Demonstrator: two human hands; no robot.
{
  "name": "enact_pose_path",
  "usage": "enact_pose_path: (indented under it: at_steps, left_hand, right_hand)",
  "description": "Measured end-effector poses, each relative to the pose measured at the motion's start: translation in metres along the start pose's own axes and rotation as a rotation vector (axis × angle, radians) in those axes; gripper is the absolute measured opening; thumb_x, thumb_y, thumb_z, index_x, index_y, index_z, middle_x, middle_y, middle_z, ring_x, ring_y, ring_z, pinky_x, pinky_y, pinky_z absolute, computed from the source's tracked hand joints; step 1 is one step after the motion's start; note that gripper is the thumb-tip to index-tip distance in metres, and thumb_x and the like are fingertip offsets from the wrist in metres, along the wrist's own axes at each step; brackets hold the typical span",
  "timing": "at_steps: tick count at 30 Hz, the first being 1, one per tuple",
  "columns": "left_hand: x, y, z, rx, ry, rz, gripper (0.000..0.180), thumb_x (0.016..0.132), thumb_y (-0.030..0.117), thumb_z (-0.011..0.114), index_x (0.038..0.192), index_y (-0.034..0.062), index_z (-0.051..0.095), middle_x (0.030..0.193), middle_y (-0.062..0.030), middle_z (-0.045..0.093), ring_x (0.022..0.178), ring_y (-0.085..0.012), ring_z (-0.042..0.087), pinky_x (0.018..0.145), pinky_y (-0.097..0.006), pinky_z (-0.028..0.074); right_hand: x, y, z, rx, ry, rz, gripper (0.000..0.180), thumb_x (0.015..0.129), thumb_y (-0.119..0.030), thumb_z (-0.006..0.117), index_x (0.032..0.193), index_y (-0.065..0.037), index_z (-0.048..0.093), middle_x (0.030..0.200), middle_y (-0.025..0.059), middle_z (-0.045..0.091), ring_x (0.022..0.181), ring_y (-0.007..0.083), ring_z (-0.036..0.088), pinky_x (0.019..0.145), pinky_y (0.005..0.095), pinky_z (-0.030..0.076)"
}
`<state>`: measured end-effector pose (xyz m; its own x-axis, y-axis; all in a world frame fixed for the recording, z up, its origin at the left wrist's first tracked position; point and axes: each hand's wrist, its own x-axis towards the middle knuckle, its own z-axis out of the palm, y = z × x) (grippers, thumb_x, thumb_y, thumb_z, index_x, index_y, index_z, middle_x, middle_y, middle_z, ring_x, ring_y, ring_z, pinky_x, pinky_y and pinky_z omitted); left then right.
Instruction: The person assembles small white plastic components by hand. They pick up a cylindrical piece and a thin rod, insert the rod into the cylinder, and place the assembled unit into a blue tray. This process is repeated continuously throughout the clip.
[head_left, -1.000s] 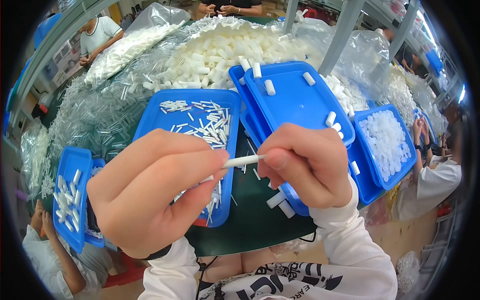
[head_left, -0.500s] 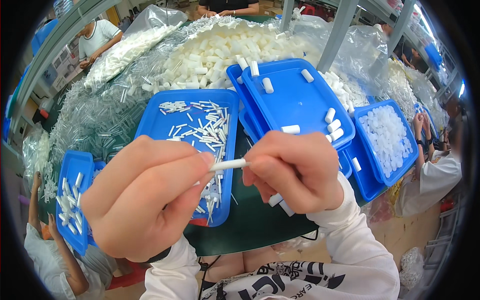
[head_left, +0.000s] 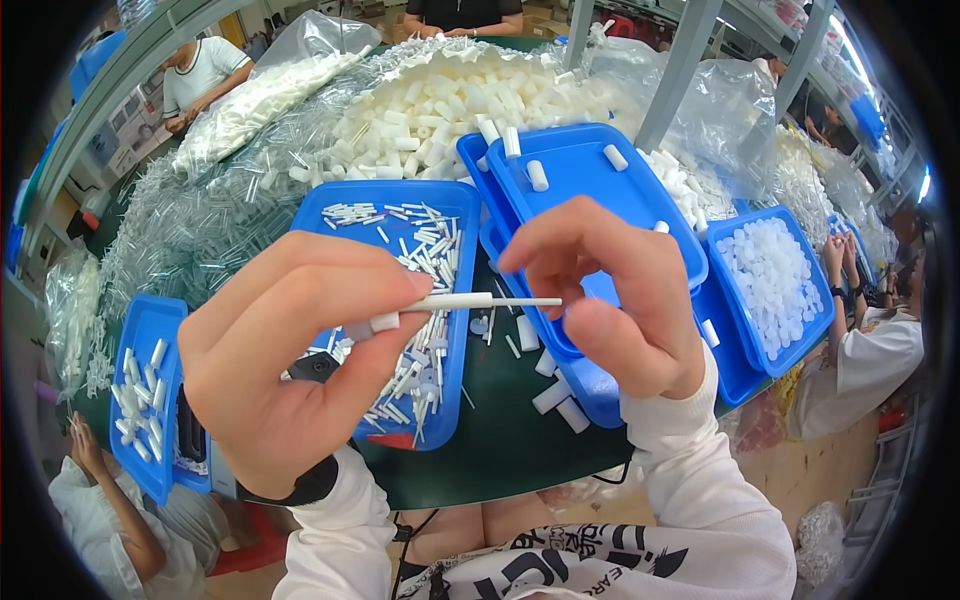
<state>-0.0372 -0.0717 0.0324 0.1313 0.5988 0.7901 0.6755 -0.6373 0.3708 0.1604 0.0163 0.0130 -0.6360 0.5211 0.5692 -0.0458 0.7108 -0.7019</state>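
Note:
My left hand (head_left: 285,345) pinches a white tube (head_left: 462,301) between thumb and fingertips, level above the table. Out of the tube's right end sticks a thin, pale rod (head_left: 525,301). A short white cylinder (head_left: 384,322) also shows between the left thumb and fingers, partly hidden. My right hand (head_left: 635,295) is open beside the rod's tip, thumb and index finger apart. Below the left hand lies a blue tray (head_left: 466,215) with many thin white sticks. Several white cylinders (head_left: 551,397) rest on the green table under the right hand.
Stacked blue trays (head_left: 590,140) with a few white cylinders stand behind my right hand. Farther right, a blue tray holds translucent pieces (head_left: 770,280). A small blue tray (head_left: 127,455) sits left. Heaps of white cylinders (head_left: 450,95) and clear tubes (head_left: 190,230) fill the back; metal posts (head_left: 680,75) rise there. Other people sit around.
My right hand has opened and moved off the tube to the right and upward. The thin rod now shows sticking out of the tube. The left hand keeps its pinch, slightly higher.

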Motion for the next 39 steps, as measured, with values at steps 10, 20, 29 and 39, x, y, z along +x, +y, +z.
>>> enact_pose_path:
  at_steps: [10, 20, 29, 39]
  left_hand:
    - [0.001, -0.012, 0.003, 0.019, -0.045, 0.009, 0.02, 0.063, -0.012, 0.065, 0.081, -0.0031, 0.062, 0.076, -0.0127, 0.063, 0.065, -0.0167, 0.058, 0.056, -0.023, 0.042]
    - [0.002, -0.015, 0.007, 0.028, -0.035, -0.04, 0.019, 0.064, -0.009, 0.066, 0.082, -0.0027, 0.063, 0.078, -0.0115, 0.064, 0.068, -0.0159, 0.059, 0.06, -0.023, 0.043]
    - [0.0, -0.015, 0.005, -0.019, -0.061, -0.21, 0.022, 0.066, -0.002, 0.071, 0.086, -0.0026, 0.062, 0.081, -0.0086, 0.065, 0.074, -0.0138, 0.061, 0.068, -0.023, 0.046]
    - [-0.005, -0.024, -0.004, -0.042, -0.135, -0.236, 0.023, 0.067, -0.001, 0.072, 0.088, -0.0026, 0.062, 0.081, -0.0091, 0.065, 0.075, -0.0138, 0.061, 0.069, -0.024, 0.046]
  right_hand:
    - [0.004, 0.014, 0.018, 0.141, -0.03, 0.018, 0.012, 0.088, -0.008, 0.054, 0.079, -0.001, 0.055, 0.06, 0.0084, 0.051, 0.049, 0.0181, 0.051, 0.045, 0.0276, 0.037]
    - [0.003, 0.02, 0.023, 0.624, -0.06, 0.262, 0.024, 0.095, -0.019, 0.044, 0.091, 0.001, 0.056, 0.073, 0.0037, 0.055, 0.056, 0.0058, 0.049, 0.046, 0.0209, 0.042]
    - [0.013, 0.025, 0.014, -0.157, 0.174, -0.25, 0.025, 0.079, -0.02, 0.065, 0.097, -0.002, 0.059, 0.08, 0.0094, 0.057, 0.064, 0.0195, 0.053, 0.056, 0.0284, 0.042]
    - [0.01, 0.026, 0.017, -0.194, 0.059, -0.13, 0.006, 0.078, -0.005, 0.065, 0.082, -0.004, 0.06, 0.073, 0.0057, 0.055, 0.056, 0.0162, 0.049, 0.05, 0.0256, 0.04]
